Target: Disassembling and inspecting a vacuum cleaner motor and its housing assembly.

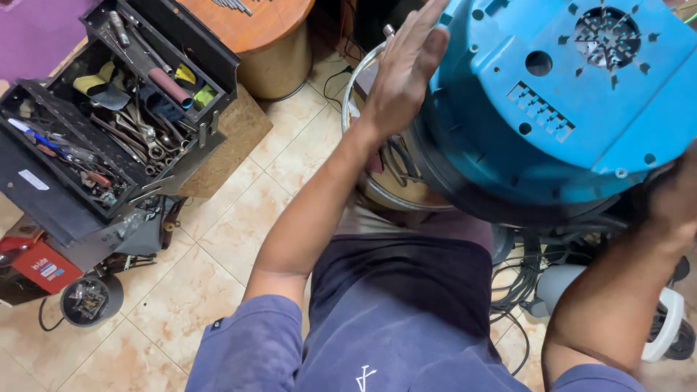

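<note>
At the upper left of the frame an open black toolbox (109,116) full of wrenches and other tools stood on the tiled floor (218,239), with a red box (40,265) just below it. Near the top centre, the left hand (399,69) lay flat with its fingers stretched against the side of a blue round appliance housing (566,94). This housing filled the upper right. At the right edge, the right hand (675,196) gripped its dark lower rim.

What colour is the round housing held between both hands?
Blue plastic housing with a black rim, clearest in the head view.
</note>
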